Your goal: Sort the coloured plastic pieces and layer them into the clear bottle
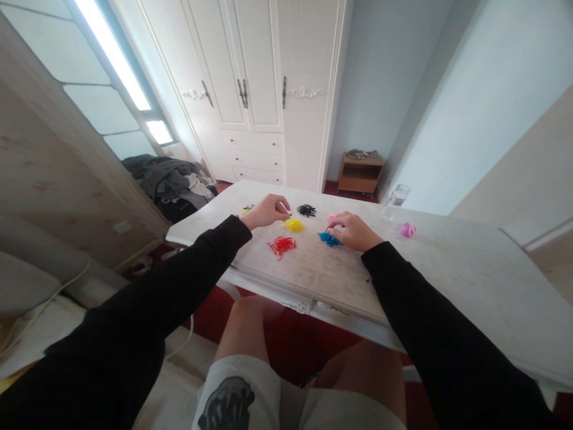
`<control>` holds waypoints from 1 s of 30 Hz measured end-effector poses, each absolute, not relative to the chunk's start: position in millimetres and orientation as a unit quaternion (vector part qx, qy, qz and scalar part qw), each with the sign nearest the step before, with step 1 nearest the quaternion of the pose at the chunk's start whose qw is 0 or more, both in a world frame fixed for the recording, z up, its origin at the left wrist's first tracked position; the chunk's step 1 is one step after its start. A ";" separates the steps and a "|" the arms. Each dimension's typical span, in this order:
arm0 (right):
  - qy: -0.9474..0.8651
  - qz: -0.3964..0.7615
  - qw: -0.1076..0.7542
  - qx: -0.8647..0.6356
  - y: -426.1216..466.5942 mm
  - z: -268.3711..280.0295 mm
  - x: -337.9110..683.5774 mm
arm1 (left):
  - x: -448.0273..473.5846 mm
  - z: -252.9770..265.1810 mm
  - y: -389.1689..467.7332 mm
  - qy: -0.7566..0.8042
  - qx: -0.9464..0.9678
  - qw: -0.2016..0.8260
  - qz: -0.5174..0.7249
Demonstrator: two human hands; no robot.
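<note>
Just below the frame's centre, a red pile (283, 245) lies nearest; beyond, the right hand (353, 232) bends its fingers at a blue pile (330, 240), the left hand (267, 212) curls beside a yellow pile (293, 225), grips unclear; farthest, a black pile (307, 209).

Room: in a home, most likely a bedroom
Wardrobe (262, 113): tall, white, with ornate dark handles (284, 92) and small-knobbed drawers (255, 159)
Clothes (168, 179): heaped below the window (116, 54) (mostly greys and black)
Cabinet (360, 184): low, brown, bedside-style, near the pale blue wall (385, 71)
Wallpaper (67, 173): faint pinkish pattern, household décor
</note>
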State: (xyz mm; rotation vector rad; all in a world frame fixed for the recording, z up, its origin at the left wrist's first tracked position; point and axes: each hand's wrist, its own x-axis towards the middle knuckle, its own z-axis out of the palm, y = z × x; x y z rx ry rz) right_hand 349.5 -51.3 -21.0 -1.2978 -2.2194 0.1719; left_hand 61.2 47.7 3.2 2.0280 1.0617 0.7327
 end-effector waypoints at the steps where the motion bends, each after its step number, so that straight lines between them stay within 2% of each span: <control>1: -0.827 0.063 0.279 -0.483 -51.2 -20.9 349.4 | 62.7 1.8 48.2 0.411 0.785 0.366 0.285; 18: -0.822 0.075 0.286 -0.487 -53.3 -18.2 345.8 | 66.5 -2.4 41.7 0.371 0.757 0.443 0.304; 24: -0.818 0.125 0.305 -0.471 -60.1 -11.1 340.8 | 79.8 4.1 25.2 0.325 0.751 0.483 0.312; 27: -0.816 0.136 0.313 -0.467 -62.4 -9.1 339.7 | 81.1 10.8 19.7 0.314 0.773 0.476 0.278; 30: -0.811 0.131 0.319 -0.472 -61.8 -10.6 340.0 | 75.7 20.9 15.0 0.308 0.819 0.447 0.187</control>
